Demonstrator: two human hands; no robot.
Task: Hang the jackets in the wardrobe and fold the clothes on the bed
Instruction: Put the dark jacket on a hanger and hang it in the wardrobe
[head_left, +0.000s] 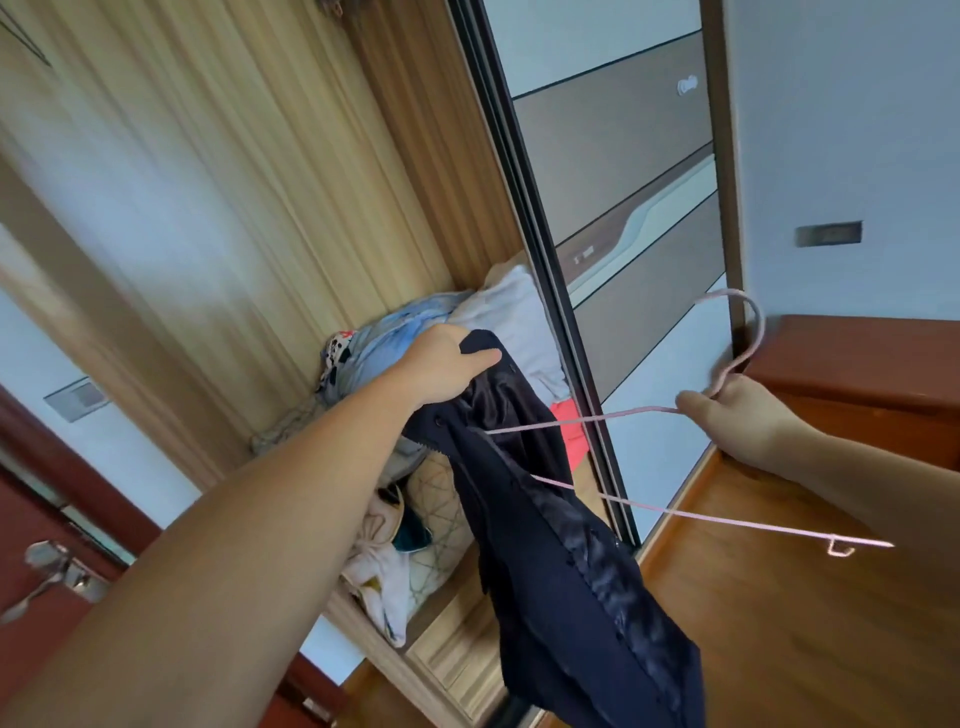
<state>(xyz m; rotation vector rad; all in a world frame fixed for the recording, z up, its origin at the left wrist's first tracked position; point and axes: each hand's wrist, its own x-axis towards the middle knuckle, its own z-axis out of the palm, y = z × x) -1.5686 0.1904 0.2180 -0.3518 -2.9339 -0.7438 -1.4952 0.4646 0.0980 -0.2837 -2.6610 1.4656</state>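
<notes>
Head view, left hand (441, 364) gripping navy jacket (561, 545); right hand (737, 410) holding pink hanger (649, 506), open wardrobe (291, 218)

Piled clothes (415, 332) crowd the wardrobe (291, 171) opening; sliding door (623, 208) blocks the right

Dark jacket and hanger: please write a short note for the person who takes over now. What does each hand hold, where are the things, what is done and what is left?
Left hand: grips the dark navy jacket near its top, in front of the open wardrobe.
Right hand: holds the pink hanger just below its hook.
One hanger arm is inside the jacket; the other sticks out bare.
Done: jacket picked up, hanger partly in.
Left: seat the jacket on both arms and hang it. A rail is not in view. Loose clothes lie piled on the wardrobe shelf.
</notes>
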